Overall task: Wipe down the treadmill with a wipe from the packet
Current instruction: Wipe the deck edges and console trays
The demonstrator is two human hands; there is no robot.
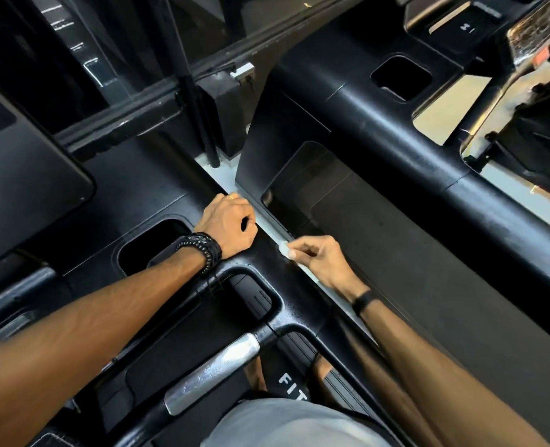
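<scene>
While the right hand pinches a small white crumpled wipe against the black plastic treadmill console, the left hand — curled — rests on its edge; wiping looks underway, most surfaces probably left.

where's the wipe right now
In the head view, the wipe is pinched in the right hand at the console's right edge, right of the left hand.

The wipe sits at the right fingers, on the console's right edge. The left fingers curl over that edge, just beyond. A cup well lies left of them; a handlebar lies nearer the person.
</scene>
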